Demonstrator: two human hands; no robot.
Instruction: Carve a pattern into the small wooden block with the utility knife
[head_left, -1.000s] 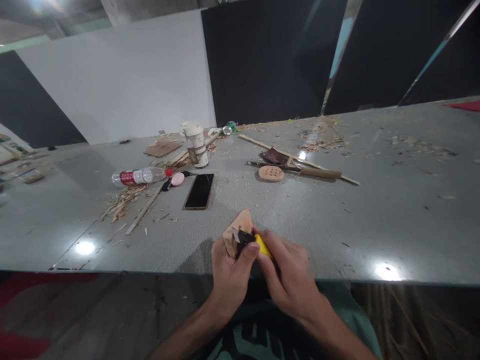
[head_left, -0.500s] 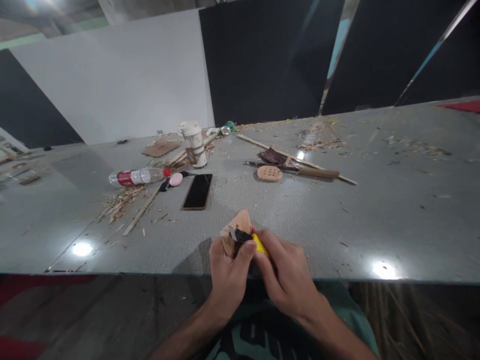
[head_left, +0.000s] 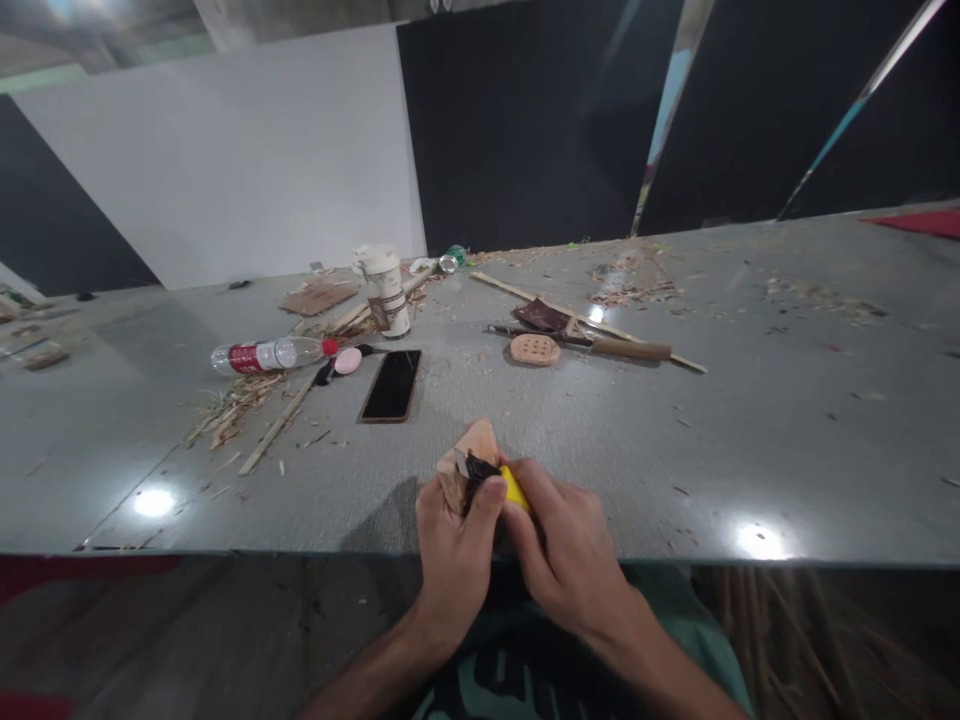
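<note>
My left hand (head_left: 455, 545) is closed around a pale block of wood (head_left: 478, 437) near the table's front edge. In my right hand (head_left: 566, 520) is a utility knife (head_left: 515, 488) with a yellow handle and a black front end. Its short blade lies against the wood's upper face, and my left thumb presses on the black part of the knife. The two hands are side by side, almost touching. My fingers hide the lower part of the wood and most of the handle.
Beyond my hands on the grey table (head_left: 615, 440) lie a phone (head_left: 391, 386), a plastic bottle (head_left: 274, 354), a white cup (head_left: 387, 290) and a pink oval object (head_left: 348, 361). A perforated wooden piece (head_left: 535, 349) and a wooden-handled tool (head_left: 630, 349) lie farther right. Wood shavings (head_left: 232, 410) are scattered about.
The blade has shifted slightly on the wood, up and to the left. Both hands keep their hold. The whole view has moved a little.
</note>
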